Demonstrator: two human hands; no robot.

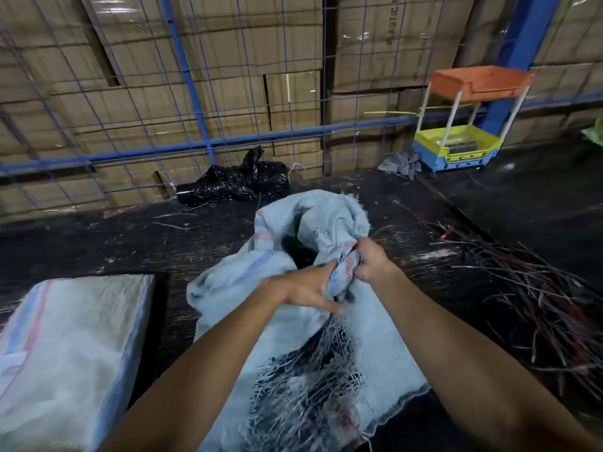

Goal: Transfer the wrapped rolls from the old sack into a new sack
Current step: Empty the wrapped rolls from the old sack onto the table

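A worn pale-blue woven sack (287, 282) lies on the dark floor in the middle, its near part torn into loose frayed threads (313, 380). Its mouth gapes at the far end, showing a dark inside (295, 251). My left hand (303, 288) and my right hand (372, 262) both grip the bunched, striped edge of that mouth, close together. A second, whiter woven sack (65, 347) with blue and pink stripes lies flat at the near left. A lumpy bundle in black plastic (235, 184) sits by the fence beyond the sack. No rolls show clearly.
A blue wire-mesh fence (202, 102) closes off stacked cardboard boxes behind it. A small orange, yellow and blue plastic rack (463, 132) stands at the far right, a grey rag (401, 163) beside it. Loose red and dark strips (541, 308) litter the floor on the right.
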